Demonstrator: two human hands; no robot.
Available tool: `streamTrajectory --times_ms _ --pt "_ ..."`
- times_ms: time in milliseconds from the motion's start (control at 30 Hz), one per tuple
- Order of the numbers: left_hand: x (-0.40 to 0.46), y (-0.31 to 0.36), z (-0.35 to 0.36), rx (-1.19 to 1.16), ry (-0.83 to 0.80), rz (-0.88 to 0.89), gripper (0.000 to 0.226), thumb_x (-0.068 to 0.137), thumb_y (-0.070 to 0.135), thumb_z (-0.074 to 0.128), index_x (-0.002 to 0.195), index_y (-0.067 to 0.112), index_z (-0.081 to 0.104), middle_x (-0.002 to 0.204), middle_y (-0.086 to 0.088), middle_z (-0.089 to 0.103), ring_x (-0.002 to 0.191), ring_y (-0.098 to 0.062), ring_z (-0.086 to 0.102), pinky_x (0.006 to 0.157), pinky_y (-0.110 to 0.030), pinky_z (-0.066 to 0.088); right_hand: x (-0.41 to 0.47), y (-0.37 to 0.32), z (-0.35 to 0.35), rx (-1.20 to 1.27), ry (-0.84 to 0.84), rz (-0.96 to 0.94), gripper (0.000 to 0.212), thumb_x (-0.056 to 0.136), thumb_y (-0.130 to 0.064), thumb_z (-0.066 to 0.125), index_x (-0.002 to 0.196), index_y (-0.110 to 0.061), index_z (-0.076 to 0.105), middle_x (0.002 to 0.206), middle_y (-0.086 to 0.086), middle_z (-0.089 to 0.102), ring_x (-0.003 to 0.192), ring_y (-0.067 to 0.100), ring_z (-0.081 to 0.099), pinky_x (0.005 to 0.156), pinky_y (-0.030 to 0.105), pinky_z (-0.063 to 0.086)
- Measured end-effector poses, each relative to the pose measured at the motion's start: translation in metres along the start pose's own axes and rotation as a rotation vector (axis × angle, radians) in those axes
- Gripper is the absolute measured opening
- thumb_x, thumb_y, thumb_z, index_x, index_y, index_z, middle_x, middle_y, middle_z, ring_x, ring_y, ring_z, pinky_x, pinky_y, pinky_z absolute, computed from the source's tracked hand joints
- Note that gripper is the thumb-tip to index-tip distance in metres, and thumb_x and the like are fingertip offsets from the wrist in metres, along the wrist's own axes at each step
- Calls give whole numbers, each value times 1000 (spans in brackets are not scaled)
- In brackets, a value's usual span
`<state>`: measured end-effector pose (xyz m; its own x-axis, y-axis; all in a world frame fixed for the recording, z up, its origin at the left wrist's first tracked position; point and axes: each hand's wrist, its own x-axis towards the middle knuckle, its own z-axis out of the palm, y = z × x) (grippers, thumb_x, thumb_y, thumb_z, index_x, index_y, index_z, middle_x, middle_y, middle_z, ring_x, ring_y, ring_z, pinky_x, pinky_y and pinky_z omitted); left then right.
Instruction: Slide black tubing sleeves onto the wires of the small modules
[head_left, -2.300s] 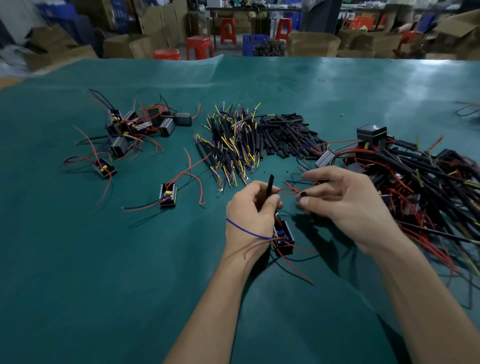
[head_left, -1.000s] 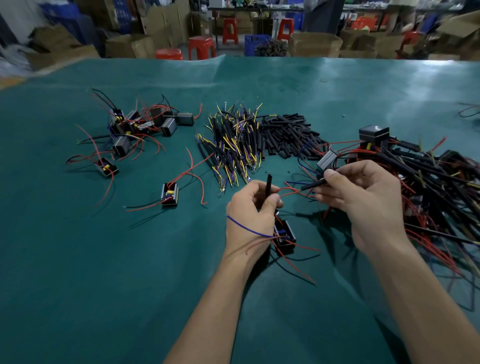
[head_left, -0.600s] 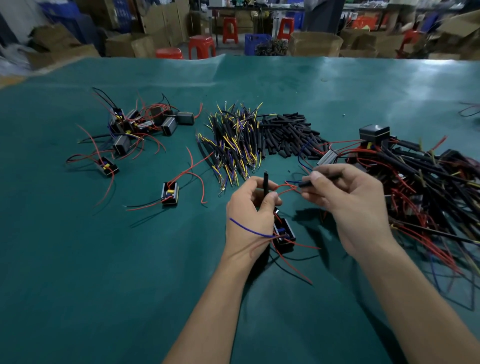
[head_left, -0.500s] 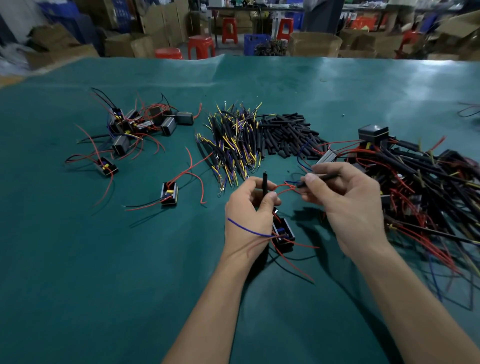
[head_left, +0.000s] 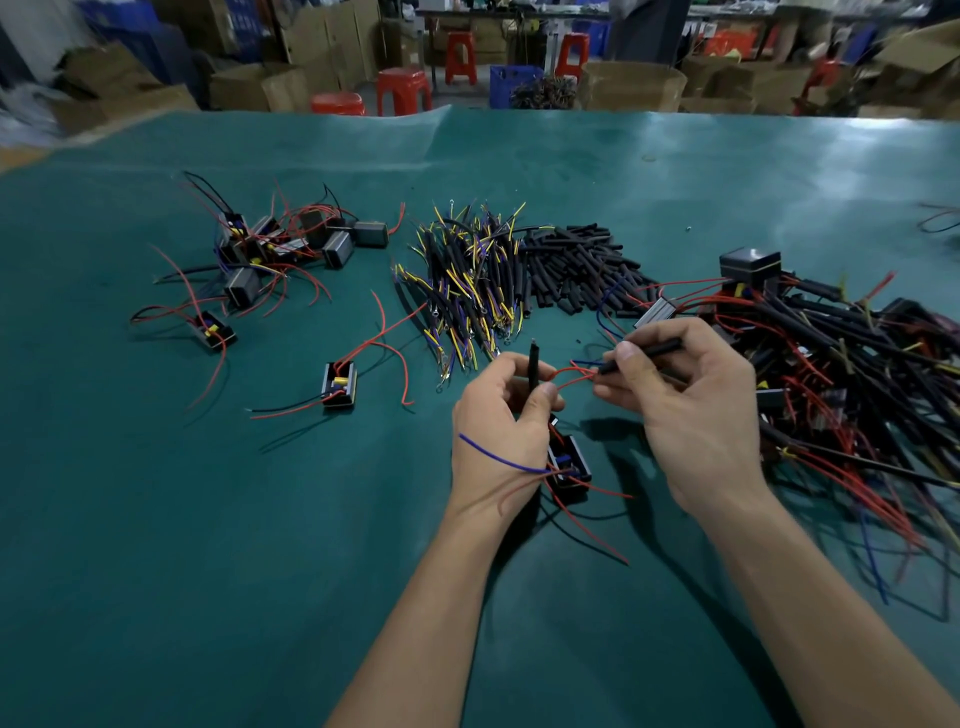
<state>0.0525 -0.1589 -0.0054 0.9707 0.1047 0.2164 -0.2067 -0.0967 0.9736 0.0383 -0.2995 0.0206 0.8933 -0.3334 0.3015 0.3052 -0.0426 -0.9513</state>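
My left hand (head_left: 501, 423) pinches the wires of a small black module (head_left: 569, 465) that hangs below its palm; one sleeved wire (head_left: 533, 371) sticks up between thumb and fingers, and a blue wire crosses the back of the hand. My right hand (head_left: 685, 410) pinches a black tubing sleeve (head_left: 644, 353) held level, its left end meeting the red wires (head_left: 574, 376) that run across from the left hand. Loose black sleeves (head_left: 576, 270) lie heaped further back on the green table (head_left: 260, 519).
A bundle of yellow and blue sleeved leads (head_left: 467, 280) lies left of the sleeve heap. Several modules with red wires (head_left: 270, 249) are at the far left, one single module (head_left: 338, 384) nearer. A tangle of wired modules (head_left: 841, 364) fills the right side.
My right hand reached toward the right-hand pile, came back holding a black sleeve and brought its end to the red wires. The left hand stayed put, holding the module's wires.
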Motion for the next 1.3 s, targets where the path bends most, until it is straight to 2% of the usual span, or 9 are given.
streamTrajectory --times_ms 133,333,467,667,933,1167,1233,1300 --pt "0 -1 0 3 2 1 19 91 -2 63 88 16 66 75 -1 71 69 -7 71 68 -23 57 -1 2 3 -47 20 -18 16 95 -5 68 88 -18 64 83 8 74 76 25 77 69 34 63" --pt "2 -4 1 1 12 -11 22 91 -1 63 86 20 65 75 0 72 71 -8 72 72 -27 58 -4 5 6 30 20 62 13 95 -4 69 94 -17 65 84 10 76 78 28 77 72 36 62" --pt "2 -4 1 -2 11 -7 23 91 -2 63 85 20 65 74 2 72 71 -8 72 73 -29 59 -7 6 10 -32 53 12 17 94 -4 70 86 -17 63 81 8 75 75 26 77 71 35 63" --pt "1 -2 1 -6 -16 -16 25 90 -4 64 83 20 65 73 -1 72 68 -8 69 69 -25 54 -8 6 14 176 120 162 11 95 -2 67 89 -9 62 81 14 75 74 29 76 68 31 61" --pt "1 -2 0 25 -48 -8 27 89 -4 64 81 22 65 70 3 72 67 -6 69 68 -21 53 -7 8 19 123 147 95 15 93 -4 71 86 -14 63 81 12 76 75 27 76 68 30 61" --pt "0 1 -1 47 -68 -11 26 88 -3 65 80 22 66 68 5 70 63 -3 65 65 -19 49 -5 3 14 272 91 273 9 94 -6 70 92 -10 63 85 12 78 75 21 76 63 24 58" --pt "0 3 0 54 -66 -18 26 87 -4 65 79 21 66 67 4 70 63 -7 64 66 -23 51 -5 2 14 239 75 261 9 94 -7 70 92 -12 63 87 11 78 76 20 76 61 24 57" --pt "0 4 -1 60 -70 -21 28 85 -5 65 76 22 65 68 1 71 64 -12 65 67 -26 52 -3 3 13 83 38 153 11 93 -6 71 91 -12 63 85 9 78 75 20 76 60 25 57"
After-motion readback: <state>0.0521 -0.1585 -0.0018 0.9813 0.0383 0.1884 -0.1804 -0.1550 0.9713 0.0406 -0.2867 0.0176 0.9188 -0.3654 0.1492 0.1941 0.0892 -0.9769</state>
